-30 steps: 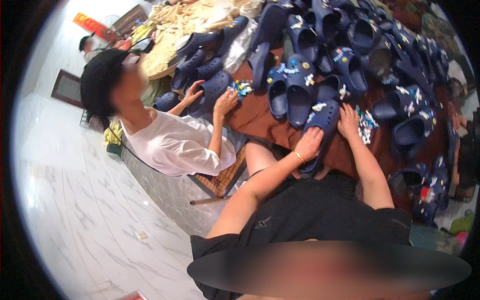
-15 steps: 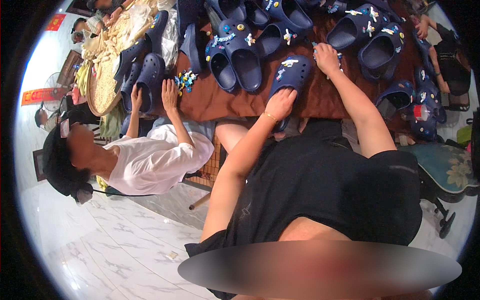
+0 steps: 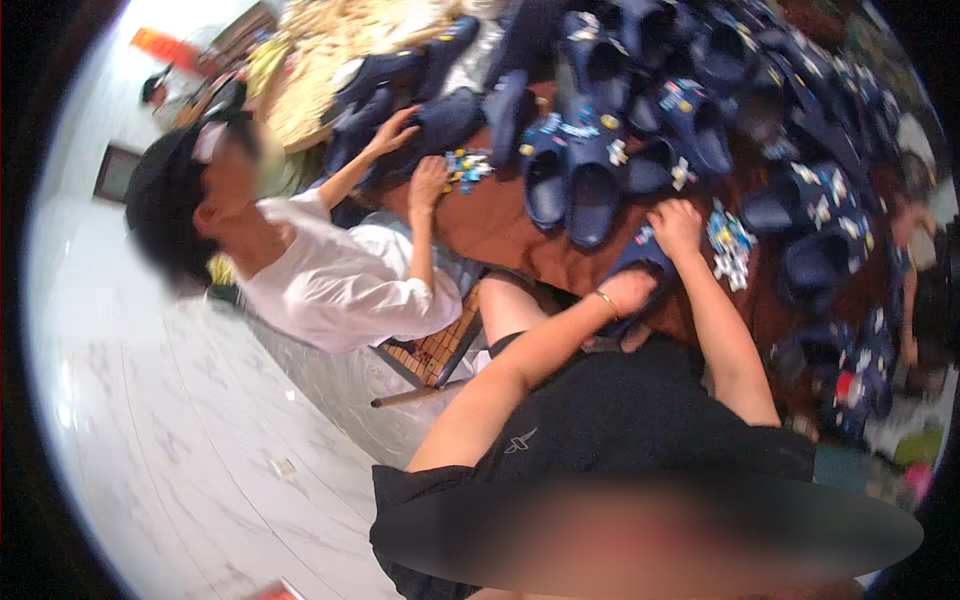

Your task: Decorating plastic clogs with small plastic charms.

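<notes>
A dark blue clog [image 3: 627, 256] lies tilted at the near edge of the brown-covered table. Inside its foot opening are the fingers of my left hand [image 3: 630, 291], gripping it. On top of the clog's toe, my right hand [image 3: 677, 229] rests with bent, closed fingers. Whatever those fingertips pinch is hidden and blurred. Small white and light-blue charms show on the toe beside them. Just right of my right hand sits a heap of colourful shoe charms [image 3: 731, 245]. A pair of decorated clogs [image 3: 590, 200] stands just beyond, to the left.
Many more blue clogs [image 3: 815, 215] crowd the brown cloth [image 3: 490, 225] at the back and right. On my left a person in a white shirt [image 3: 340, 275] handles a clog near another charm heap [image 3: 467, 170]. Behind is a round tray of pale pieces [image 3: 310, 95].
My right hand has come from the charm heap onto the toe of the clog. My left hand still holds the clog. The whole view has swung, shifting the scene right and down.
</notes>
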### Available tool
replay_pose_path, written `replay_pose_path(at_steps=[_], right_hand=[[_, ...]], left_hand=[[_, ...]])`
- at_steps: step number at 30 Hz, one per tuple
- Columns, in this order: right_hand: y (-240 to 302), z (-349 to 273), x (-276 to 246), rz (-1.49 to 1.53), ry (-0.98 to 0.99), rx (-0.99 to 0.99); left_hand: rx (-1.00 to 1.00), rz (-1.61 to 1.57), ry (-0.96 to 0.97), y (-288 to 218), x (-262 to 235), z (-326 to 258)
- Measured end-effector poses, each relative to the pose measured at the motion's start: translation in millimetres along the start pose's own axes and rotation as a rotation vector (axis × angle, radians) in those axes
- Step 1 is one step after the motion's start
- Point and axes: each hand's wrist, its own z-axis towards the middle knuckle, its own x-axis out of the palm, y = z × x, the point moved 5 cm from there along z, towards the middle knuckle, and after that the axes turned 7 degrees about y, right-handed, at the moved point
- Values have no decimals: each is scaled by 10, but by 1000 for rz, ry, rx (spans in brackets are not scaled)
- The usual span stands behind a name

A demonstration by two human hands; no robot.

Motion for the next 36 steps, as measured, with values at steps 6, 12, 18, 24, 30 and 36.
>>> replay_pose_path(at_steps=[6, 12, 18, 24, 30, 36], right_hand=[[105, -79, -196, 125, -171, -98], [-53, -43, -20, 261, 80, -11], [140, -48, -78, 326, 89, -251], [248, -42, -81, 393, 245, -267], [319, -53, -113, 325, 224, -325], [228, -53, -42, 327, 250, -273]], left_hand=[[51, -67, -28, -131, -162, -162], [53, -113, -133, -99, -145, -151], [102, -67, -266, -26, -10, -82], [93, -78, -250, -84, -129, -178], [130, -74, -229, -107, -129, -151], [66, -124, -92, -86, -112, -82]])
